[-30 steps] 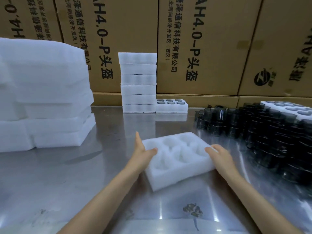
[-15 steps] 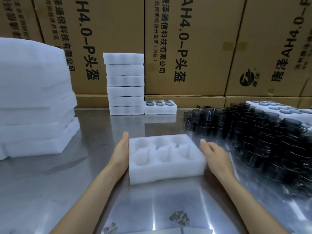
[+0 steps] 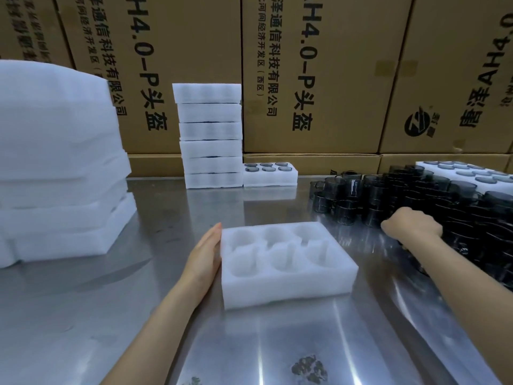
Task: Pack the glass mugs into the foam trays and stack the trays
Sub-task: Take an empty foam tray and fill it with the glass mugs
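An empty white foam tray [image 3: 286, 284] with six moulded pockets lies flat on the steel table in front of me. My left hand [image 3: 204, 257] rests with straight fingers against the tray's left side. My right hand [image 3: 413, 226] has reached into the heap of dark glass mugs [image 3: 433, 195] on the right; its fingers curl down among the mugs and their tips are hidden, so a grasp does not show. A filled tray [image 3: 270, 177] with mugs stands at the back beside a tall stack of packed trays [image 3: 209, 134].
A big pile of foam sheets [image 3: 55, 168] fills the left of the steel table [image 3: 166, 223]. Cardboard boxes [image 3: 311, 79] wall off the back. Another foam tray with mugs [image 3: 472, 172] lies behind the mug heap at the far right.
My right hand left the tray's right side and moved right into the mug heap. The left hand stays flat on the tray's left side. The tray lies still.
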Action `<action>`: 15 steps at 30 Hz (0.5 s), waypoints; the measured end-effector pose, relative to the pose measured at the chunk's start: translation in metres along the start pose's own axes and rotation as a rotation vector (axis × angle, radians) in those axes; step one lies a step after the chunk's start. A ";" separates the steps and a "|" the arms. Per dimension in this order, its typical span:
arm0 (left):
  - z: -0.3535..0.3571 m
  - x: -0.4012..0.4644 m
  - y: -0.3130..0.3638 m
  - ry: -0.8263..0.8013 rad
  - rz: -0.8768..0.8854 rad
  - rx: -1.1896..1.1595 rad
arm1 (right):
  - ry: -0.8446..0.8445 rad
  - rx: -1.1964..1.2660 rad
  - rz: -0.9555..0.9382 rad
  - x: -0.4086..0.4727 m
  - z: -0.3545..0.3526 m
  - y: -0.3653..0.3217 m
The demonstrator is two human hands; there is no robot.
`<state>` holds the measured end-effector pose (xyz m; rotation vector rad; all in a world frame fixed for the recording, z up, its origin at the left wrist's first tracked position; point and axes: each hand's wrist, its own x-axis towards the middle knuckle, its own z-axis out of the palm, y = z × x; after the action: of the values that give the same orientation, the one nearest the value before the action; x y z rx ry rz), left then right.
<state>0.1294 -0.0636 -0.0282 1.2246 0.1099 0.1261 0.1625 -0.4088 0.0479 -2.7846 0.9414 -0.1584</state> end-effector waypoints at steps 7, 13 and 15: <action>0.003 0.000 0.001 0.020 0.002 0.001 | 0.130 -0.073 -0.114 -0.002 0.015 0.001; 0.003 -0.003 0.004 -0.001 0.005 0.052 | 0.161 0.121 -0.215 -0.011 0.009 -0.004; 0.003 -0.004 0.004 -0.001 0.011 0.050 | 0.165 0.208 -0.268 -0.018 0.003 -0.010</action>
<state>0.1257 -0.0661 -0.0232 1.2750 0.1062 0.1325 0.1550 -0.3895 0.0462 -2.7190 0.5418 -0.5028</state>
